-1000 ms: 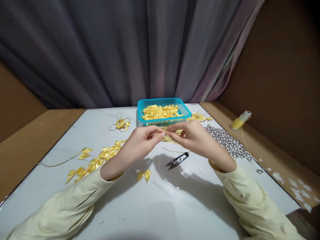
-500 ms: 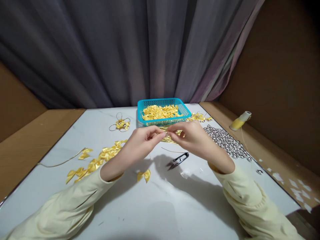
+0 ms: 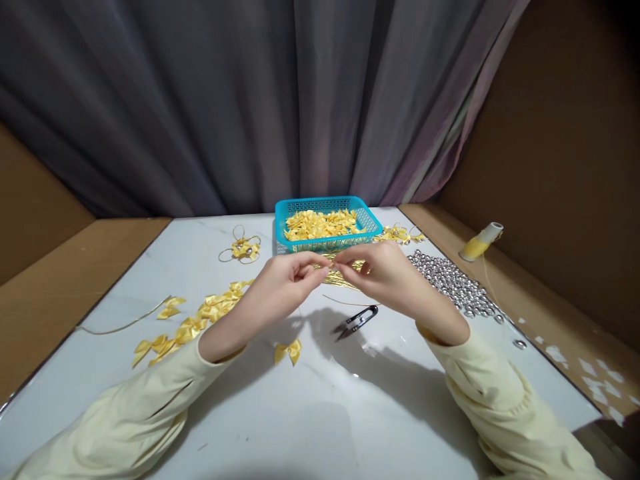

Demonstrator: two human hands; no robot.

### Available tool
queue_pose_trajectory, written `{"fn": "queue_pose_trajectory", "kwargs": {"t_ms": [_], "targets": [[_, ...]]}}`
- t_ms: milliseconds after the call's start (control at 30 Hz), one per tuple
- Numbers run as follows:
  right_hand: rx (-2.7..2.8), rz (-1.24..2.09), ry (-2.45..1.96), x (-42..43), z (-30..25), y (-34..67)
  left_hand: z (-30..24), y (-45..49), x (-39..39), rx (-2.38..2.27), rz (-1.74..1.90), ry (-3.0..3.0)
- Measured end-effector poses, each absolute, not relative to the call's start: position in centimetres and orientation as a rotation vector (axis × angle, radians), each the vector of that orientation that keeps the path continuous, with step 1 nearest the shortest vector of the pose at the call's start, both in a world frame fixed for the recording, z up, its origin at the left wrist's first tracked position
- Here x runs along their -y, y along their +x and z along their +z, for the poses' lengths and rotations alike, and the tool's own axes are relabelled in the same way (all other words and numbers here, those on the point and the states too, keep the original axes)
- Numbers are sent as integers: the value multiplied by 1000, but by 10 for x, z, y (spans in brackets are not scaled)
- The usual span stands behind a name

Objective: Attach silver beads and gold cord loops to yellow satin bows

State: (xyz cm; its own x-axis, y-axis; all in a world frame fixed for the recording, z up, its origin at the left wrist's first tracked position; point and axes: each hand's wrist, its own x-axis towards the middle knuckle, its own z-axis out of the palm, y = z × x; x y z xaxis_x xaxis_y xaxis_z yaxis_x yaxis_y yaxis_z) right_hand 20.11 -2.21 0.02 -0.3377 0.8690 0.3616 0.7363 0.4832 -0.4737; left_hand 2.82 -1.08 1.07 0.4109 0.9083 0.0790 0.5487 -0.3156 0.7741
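Note:
My left hand (image 3: 293,280) and my right hand (image 3: 375,270) meet fingertip to fingertip over the middle of the table, both pinched closed. What lies between the fingertips is too small to make out. Just behind and below them is a bundle of gold cords (image 3: 343,279). Beneath my right hand lie black-handled thread snips (image 3: 357,322), blades toward the lower left, beside a thin loose cord (image 3: 345,302). A single yellow ribbon bow (image 3: 288,352) rests below my left wrist. More yellow bows (image 3: 197,321) spread out left of my left forearm, partly hidden by it.
A blue basket (image 3: 325,243) of yellow bows stands at the back. Silver beads (image 3: 453,283) are heaped at the right, near a spool of yellow thread (image 3: 481,242). Bow-and-cord pieces lie at the back left (image 3: 244,249) and beside the basket (image 3: 399,234). White scraps (image 3: 595,383) litter the right ledge.
Hardly anything differs. Both hands keep the same pinch in the same place, with only a slight shift of the fingertips.

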Motion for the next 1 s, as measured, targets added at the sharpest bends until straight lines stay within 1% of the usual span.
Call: {"fn": "queue_pose_trajectory", "kwargs": {"t_ms": [267,500,1000], "targets": [[2156,304,-1284,22,2,205,9,26,10,-1222,703,2015],[2210,244,-1158,24,4,210,10,27,10,-1224,714,2021],[2313,63,-1199,24,0,204,13,29,13,-1241,701,2062]]}}
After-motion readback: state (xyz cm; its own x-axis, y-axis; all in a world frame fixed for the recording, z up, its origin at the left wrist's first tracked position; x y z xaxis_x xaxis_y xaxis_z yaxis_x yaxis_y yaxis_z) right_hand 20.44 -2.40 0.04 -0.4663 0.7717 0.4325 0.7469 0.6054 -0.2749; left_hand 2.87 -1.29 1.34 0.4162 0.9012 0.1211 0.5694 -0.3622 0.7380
